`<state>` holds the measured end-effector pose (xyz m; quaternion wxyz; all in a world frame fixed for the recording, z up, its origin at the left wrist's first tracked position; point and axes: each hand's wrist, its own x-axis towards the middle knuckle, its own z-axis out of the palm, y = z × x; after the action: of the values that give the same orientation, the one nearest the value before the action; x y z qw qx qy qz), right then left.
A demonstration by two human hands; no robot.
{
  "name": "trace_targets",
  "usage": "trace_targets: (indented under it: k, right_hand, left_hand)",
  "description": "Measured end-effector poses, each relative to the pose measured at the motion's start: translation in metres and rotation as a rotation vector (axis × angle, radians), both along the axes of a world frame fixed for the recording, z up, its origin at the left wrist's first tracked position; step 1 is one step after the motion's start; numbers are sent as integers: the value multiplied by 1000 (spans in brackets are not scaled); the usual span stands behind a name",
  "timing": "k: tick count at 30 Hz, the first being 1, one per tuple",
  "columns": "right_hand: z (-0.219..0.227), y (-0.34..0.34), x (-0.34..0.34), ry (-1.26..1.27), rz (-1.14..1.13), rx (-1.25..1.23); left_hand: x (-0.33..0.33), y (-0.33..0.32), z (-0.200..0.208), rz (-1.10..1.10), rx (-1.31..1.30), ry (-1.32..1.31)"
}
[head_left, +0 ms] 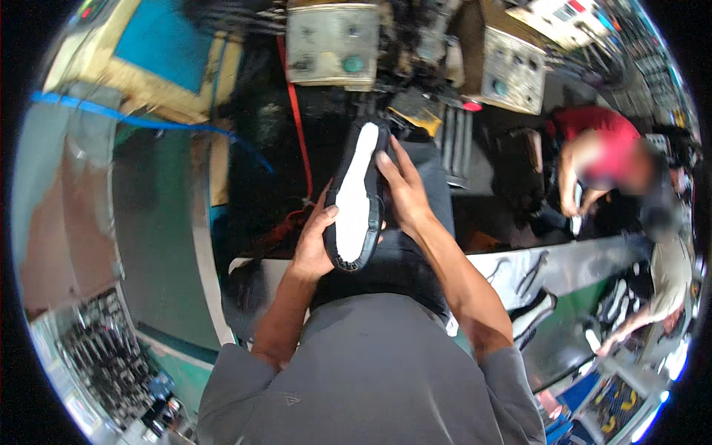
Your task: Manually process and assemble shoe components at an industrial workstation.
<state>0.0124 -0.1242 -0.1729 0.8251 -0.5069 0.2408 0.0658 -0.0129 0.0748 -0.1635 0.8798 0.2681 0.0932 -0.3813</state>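
A black shoe upper (pixel 357 199) is held bottom up in front of my body, with a long white sole-shaped board showing inside its gathered black edge. My left hand (pixel 315 243) grips its near end from the left, thumb on the rim. Along the far right side rests my right hand (pixel 406 189), its fingers against the black edge and thumb near the white board. The underside of the shoe and some of my fingers are hidden.
Machine control boxes (pixel 332 44) stand ahead. A red strap (pixel 295 111) hangs to the left of the shoe. At right, a metal bench (pixel 571 268) runs past more shoe uppers (pixel 532 315). A co-worker in red (pixel 597 141) handles a shoe; another person reaches in below.
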Motion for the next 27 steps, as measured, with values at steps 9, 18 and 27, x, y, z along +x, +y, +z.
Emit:
trace_targets:
  k: [9,18,27]
  right_hand:
    - [-12,-39,-110,171,89,14]
    - [-3,-101,-181,101,-217,-220]
    - [-80,-206,-557,1036,-890,-927]
  left_hand:
    - [47,214,-70,676,1106,-472]
    - [234,311,-98,140,1673,-924]
    - [79,-62,-94,-275,488,-431]
